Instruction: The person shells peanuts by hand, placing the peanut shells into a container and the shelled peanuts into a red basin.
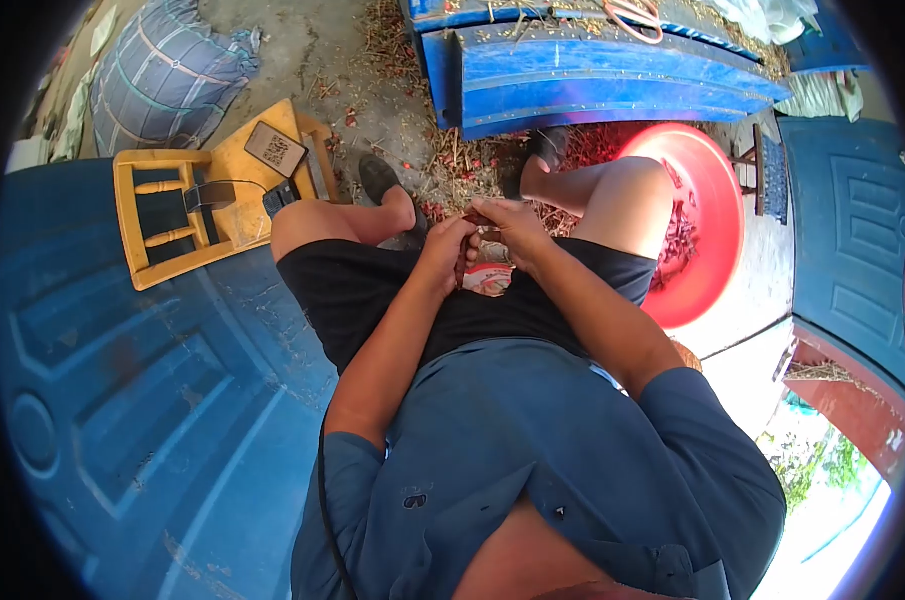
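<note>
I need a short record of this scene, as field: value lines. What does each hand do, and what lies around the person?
left hand: closed on a small red-brown piece, too small to identify
right hand: pinches the same piece from the other side
lap: red and white packet below the hands
person's right: red basin holding red bits
person's left: wooden stool with a QR card and a dark device
ahead: blue plastic panels, striped sack
</note>
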`<state>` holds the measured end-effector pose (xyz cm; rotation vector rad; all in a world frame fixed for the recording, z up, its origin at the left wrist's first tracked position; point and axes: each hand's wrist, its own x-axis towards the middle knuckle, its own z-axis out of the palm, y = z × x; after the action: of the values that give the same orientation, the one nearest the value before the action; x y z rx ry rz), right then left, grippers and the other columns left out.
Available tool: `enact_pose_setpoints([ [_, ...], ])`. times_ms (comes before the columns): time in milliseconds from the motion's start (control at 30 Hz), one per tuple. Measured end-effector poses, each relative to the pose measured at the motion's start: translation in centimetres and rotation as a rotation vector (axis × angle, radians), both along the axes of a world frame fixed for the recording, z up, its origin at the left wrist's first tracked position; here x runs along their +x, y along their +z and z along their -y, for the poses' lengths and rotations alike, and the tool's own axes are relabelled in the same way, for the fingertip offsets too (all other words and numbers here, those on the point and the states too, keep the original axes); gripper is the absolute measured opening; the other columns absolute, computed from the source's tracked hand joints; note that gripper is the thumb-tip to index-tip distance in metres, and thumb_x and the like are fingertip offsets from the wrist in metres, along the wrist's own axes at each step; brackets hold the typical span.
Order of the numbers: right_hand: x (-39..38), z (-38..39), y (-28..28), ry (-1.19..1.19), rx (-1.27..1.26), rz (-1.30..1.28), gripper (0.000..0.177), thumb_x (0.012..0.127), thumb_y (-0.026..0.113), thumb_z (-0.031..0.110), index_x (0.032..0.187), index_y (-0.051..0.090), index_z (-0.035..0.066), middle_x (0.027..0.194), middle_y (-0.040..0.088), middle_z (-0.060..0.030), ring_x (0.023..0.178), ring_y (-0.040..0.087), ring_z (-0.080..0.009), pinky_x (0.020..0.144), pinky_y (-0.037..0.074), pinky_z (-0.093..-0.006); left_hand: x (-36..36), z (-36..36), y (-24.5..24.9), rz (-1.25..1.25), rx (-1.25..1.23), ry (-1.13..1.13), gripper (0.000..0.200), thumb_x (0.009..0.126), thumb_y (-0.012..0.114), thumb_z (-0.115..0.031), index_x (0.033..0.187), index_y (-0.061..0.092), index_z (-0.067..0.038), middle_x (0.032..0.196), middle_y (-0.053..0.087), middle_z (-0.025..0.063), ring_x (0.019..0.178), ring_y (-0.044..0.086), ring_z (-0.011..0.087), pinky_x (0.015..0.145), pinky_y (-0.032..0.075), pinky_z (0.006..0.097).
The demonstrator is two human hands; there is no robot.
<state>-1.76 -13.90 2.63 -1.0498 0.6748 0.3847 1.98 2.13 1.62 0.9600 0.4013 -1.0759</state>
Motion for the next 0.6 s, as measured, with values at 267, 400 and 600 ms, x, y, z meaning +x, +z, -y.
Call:
enact_pose_setpoints([
  [267, -0.2, 2.0, -1.7, 0.083, -0.435, 0.091, 0.033, 0.091, 0.072, 0.030, 0.082, 0.073, -0.002, 0.074, 0.070, -0.0050, 0.066, 0.060, -0.0079, 0.063, 0.048, -0.0285, -0.1, 1.3, 0.5, -0.049, 0.012, -0.101, 0.014, 0.093, 0.051, -0.012, 0.104, 0.059, -0.006, 0.074, 0.055, -0.0002, 0.055, 0.049, 0.0090, 0.049, 0.040, 0.0235],
  [400, 1.4, 5.2, 0.3, 0.275, -0.609, 0.065, 0.033, 0.091, 0.072, 0.031, 0.081, 0.072, 0.000, 0.071, 0.068, -0.0040, 0.062, 0.058, -0.0091, 0.059, 0.047, -0.0308, 0.4, 1.8, 0.9, -0.026, -0.134, -0.101, 0.017, 0.092, 0.053, -0.010, 0.107, 0.059, -0.005, 0.072, 0.052, -0.0015, 0.054, 0.047, 0.0079, 0.047, 0.037, 0.0231],
  [600, 7.7, 6.9, 6.8, 1.109, -1.130, 0.995, 0.018, 0.085, 0.070, 0.014, 0.075, 0.062, 0.001, 0.077, 0.061, -0.0091, 0.080, 0.063, -0.0286, 0.070, 0.050, -0.0405, 1.2, 1.6, 0.5, -0.016, -0.202, -0.055, 0.019, 0.090, 0.055, -0.009, 0.108, 0.060, -0.005, 0.065, 0.046, -0.0044, 0.047, 0.039, 0.0047, 0.044, 0.030, 0.0211],
])
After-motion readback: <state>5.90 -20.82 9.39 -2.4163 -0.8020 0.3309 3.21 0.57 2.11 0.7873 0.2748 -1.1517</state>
